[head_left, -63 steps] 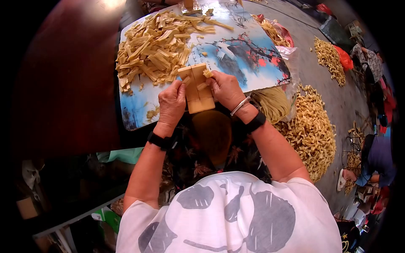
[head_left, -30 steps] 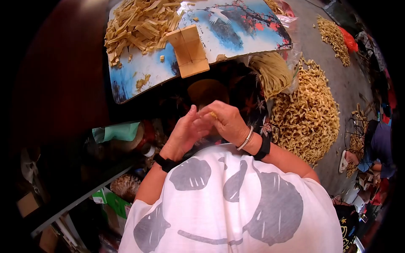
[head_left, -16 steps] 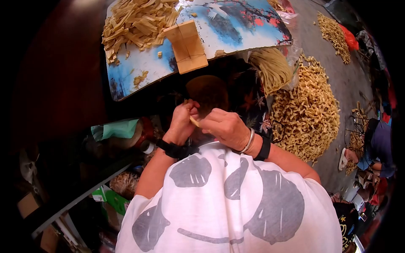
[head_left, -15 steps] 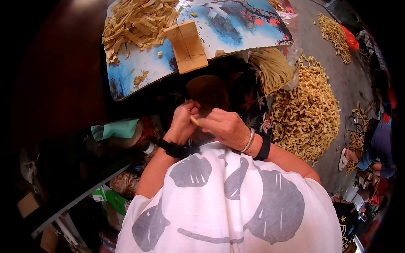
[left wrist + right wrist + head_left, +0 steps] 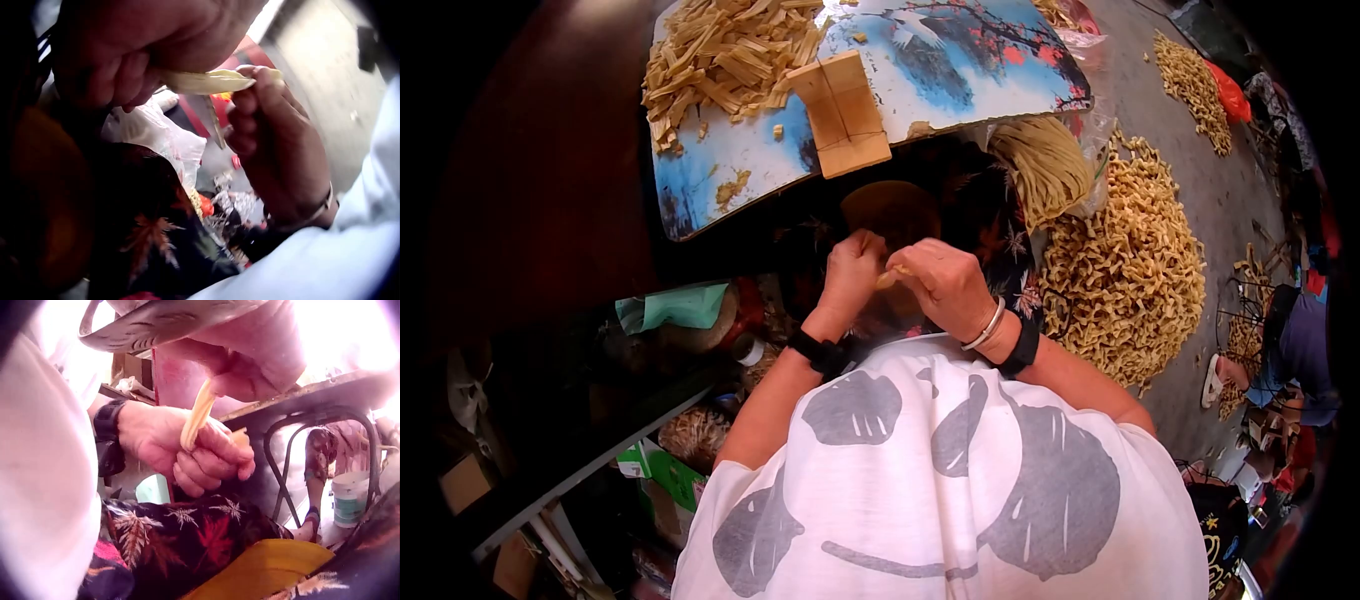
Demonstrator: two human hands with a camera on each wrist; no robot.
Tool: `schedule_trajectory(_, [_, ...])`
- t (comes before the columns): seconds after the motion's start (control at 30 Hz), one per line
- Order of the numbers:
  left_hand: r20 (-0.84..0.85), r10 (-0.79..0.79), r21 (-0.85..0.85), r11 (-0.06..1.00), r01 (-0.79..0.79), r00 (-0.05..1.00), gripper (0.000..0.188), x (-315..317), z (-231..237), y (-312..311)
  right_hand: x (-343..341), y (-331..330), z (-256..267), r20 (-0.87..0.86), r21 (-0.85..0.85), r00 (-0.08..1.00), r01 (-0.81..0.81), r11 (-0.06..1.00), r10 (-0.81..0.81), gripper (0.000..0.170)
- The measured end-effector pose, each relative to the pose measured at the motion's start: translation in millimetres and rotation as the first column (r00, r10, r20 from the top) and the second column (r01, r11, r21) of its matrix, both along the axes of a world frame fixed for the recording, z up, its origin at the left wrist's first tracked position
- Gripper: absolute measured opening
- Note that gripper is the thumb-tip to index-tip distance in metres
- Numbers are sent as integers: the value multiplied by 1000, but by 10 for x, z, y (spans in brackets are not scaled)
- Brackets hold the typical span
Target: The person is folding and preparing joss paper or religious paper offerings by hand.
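A pale yellow, pliable strip (image 5: 199, 415) runs between both hands, held low over the lap. My left hand (image 5: 852, 275) grips it in curled fingers, and a short end pokes out beside the thumb in the right wrist view. The right hand (image 5: 948, 290) pinches the other end between thumb and fingers, as the left wrist view shows of the strip (image 5: 209, 82). Part of the strip is hidden inside the left fist. Beyond the hands, an L-shaped wooden block (image 5: 840, 115) with a thin dark line across it stands at the table's near edge.
A pile of flat yellow strips (image 5: 735, 55) lies on the painted tabletop (image 5: 930, 65). Long strands (image 5: 1045, 170) hang in a clear bag at its right. A large heap of small knotted pieces (image 5: 1125, 285) is on the right. A white bucket (image 5: 350, 497) stands beneath the table.
Both hands have come back from the wooden block to the lap with a strip. Over the last half second the left hand shifts right and the right hand rises, bringing them closer together.
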State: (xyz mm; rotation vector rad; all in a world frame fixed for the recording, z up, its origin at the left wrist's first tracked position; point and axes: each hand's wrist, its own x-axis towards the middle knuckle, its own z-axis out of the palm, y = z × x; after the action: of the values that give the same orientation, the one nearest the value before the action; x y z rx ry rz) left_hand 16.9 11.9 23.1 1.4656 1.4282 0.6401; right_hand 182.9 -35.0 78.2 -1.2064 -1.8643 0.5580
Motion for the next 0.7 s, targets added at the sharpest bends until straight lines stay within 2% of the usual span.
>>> schedule_trajectory(0.03, [-109,-93,120,987,106,990,19,-2,57,-13,13,27,15,30,2,999,29,1000,-29,15])
schedule_trajectory(0.07, [-183,-132,162,973,162,974,27,8,116,-39,24,55,20,60,5,997,58,998,-58,14])
schedule_trajectory(0.13, [-332,-193,231,932,278,923,45,56,300,-70,22,88,-39,14,17,1000,10,1000,-10,11])
schedule_trajectory(0.23, [-471,-304,135,903,408,828,70,59,374,-57,29,93,-76,22,-33,997,-76,997,77,10])
schedule_trajectory(0.3, [-466,-320,109,904,413,825,67,43,394,-46,58,114,-145,43,-83,990,-131,988,135,7])
schedule_trajectory(0.33, [-463,-329,95,905,416,823,65,30,395,-43,59,117,-170,27,-64,994,-106,992,108,6])
schedule_trajectory(0.37, [-251,-301,61,944,325,920,61,12,362,-48,57,118,-193,10,-44,997,-81,996,82,6])
schedule_trajectory(0.4, [-31,-240,6,971,241,970,57,-4,334,-51,56,120,-203,-8,-24,998,-55,998,55,6])
schedule_trajectory(0.43, [186,-153,-67,984,167,971,54,-26,317,-45,62,124,-197,-7,2,1000,-1,1000,1,6])
schedule_trajectory(0.47, [385,-24,-253,959,130,923,49,-71,313,-36,74,133,-183,-8,29,999,53,998,-52,7])
schedule_trajectory(0.53, [632,322,-591,788,170,704,39,-132,433,-30,98,134,-174,14,24,994,107,994,-107,8])
schedule_trajectory(0.57, [598,351,-588,803,97,720,27,-108,444,-65,114,116,-173,38,-7,993,109,994,-109,8])
schedule_trajectory(0.6, [563,325,-550,833,51,760,25,-87,400,-85,113,102,-143,63,-39,992,112,993,-109,9])
schedule_trajectory(0.67, [481,278,-461,887,-30,831,20,-60,275,-126,78,96,-44,113,124,986,107,986,-121,10])
schedule_trajectory(0.7, [382,172,-351,936,-29,908,17,-46,275,-127,56,96,2,138,204,982,100,974,-130,10])
